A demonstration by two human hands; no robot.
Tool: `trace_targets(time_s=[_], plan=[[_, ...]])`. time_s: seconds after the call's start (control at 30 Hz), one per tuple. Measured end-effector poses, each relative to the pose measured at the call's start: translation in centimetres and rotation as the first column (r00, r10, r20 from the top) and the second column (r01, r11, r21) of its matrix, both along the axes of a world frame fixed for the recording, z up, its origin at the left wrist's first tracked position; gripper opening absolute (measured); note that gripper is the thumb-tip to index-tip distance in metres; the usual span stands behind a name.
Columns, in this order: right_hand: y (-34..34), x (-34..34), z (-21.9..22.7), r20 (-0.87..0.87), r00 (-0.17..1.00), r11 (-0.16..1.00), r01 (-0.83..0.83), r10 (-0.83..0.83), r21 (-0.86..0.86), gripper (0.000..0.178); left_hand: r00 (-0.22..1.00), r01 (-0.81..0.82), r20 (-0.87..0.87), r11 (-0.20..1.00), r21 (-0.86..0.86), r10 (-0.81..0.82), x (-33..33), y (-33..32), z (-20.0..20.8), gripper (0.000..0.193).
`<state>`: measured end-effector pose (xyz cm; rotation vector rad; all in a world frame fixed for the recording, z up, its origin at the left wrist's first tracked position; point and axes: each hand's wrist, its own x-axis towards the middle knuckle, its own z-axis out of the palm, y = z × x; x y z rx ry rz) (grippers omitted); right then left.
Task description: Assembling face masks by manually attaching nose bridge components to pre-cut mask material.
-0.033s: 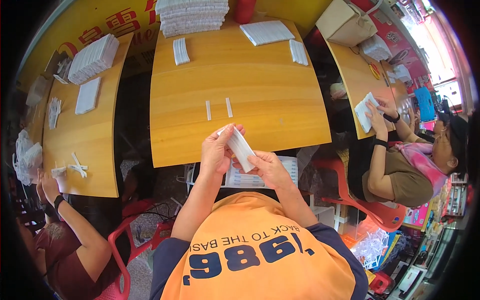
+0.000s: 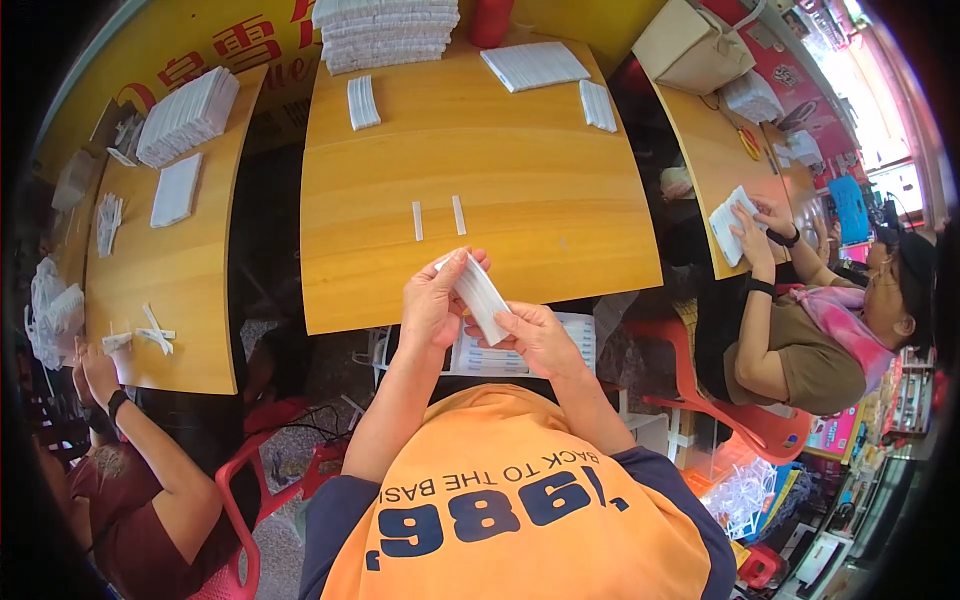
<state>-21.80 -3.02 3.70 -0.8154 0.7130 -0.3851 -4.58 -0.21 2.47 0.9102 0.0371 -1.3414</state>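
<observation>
Just beyond the near edge of the wooden table (image 2: 380,270), I hold a slim bundle of white paper strips (image 2: 481,296) slantwise between both hands. My left hand (image 2: 432,305) is closed around its upper left end, with the thumb along the top. At the lower right end, my right hand (image 2: 543,338) pinches it between thumb and fingers. Below my hands, at my lap, lies a layer of white strips with blue print (image 2: 575,335), partly covered by them. Two single white strips (image 2: 417,221) lie apart on the table in front of my hands.
At the table's far side stand a tall white stack (image 2: 385,35), a flat white bundle (image 2: 535,66) and two small bundles. A co-worker at the right table holds a white bundle (image 2: 733,225). Another person works at the left table (image 2: 170,270). Red chairs (image 2: 680,370) flank me.
</observation>
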Motion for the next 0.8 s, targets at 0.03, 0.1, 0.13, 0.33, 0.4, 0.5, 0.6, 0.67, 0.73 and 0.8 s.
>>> trace_targets(time_s=[0.03,0.1,0.13,0.33,0.4,0.5,0.6,0.67,0.73,0.8], plan=[[0.1,0.1,0.2,-0.011,1.0,1.0,-0.009,0.01,0.012,0.038,1.0,0.012,-0.005,1.0,-0.01,-0.012,0.1,0.0,-0.1,0.027],[-0.1,0.1,0.3,-0.022,1.0,1.0,-0.02,0.021,0.023,0.039,0.999,0.044,0.016,0.999,-0.016,-0.044,0.3,0.2,-0.2,0.028],[-0.3,-0.1,0.3,-0.026,0.999,0.999,-0.034,0.034,0.013,0.038,0.996,0.08,0.037,0.997,-0.018,-0.08,0.3,0.3,0.0,0.028],[-0.9,-0.2,-0.7,-0.039,0.997,0.988,-0.064,0.06,-0.14,0.033,0.978,0.181,0.106,0.983,0.007,-0.181,-0.1,0.2,1.4,0.031],[-0.6,-0.1,-0.9,-0.033,0.998,0.984,-0.054,0.049,-0.17,0.033,0.981,0.165,0.101,0.986,0.013,-0.165,-0.3,0.0,1.1,0.03],[-0.5,-0.1,-1.5,-0.048,0.998,0.982,0.028,-0.038,-0.188,0.033,0.969,0.204,0.134,0.978,0.048,-0.209,-0.6,0.0,1.2,0.028],[-0.7,-0.4,-1.6,0.009,0.995,0.986,0.101,-0.101,-0.13,0.031,0.926,0.296,0.215,0.95,0.098,-0.311,-0.9,0.3,1.0,0.026],[-1.3,-1.2,-1.5,-0.044,0.999,0.992,-0.011,0.005,-0.126,0.033,0.896,0.341,0.259,0.933,0.117,-0.36,-1.0,0.4,0.7,0.025],[-1.0,-1.4,-1.3,-0.061,0.998,0.996,-0.013,0.008,-0.088,0.031,0.911,0.34,0.223,0.938,0.071,-0.347,-1.0,0.4,0.3,0.024],[-0.5,-1.5,-0.7,-0.079,0.997,0.999,-0.019,0.015,-0.05,0.029,0.931,0.302,0.203,0.952,0.043,-0.305,-1.1,0.3,-0.1,0.024]])
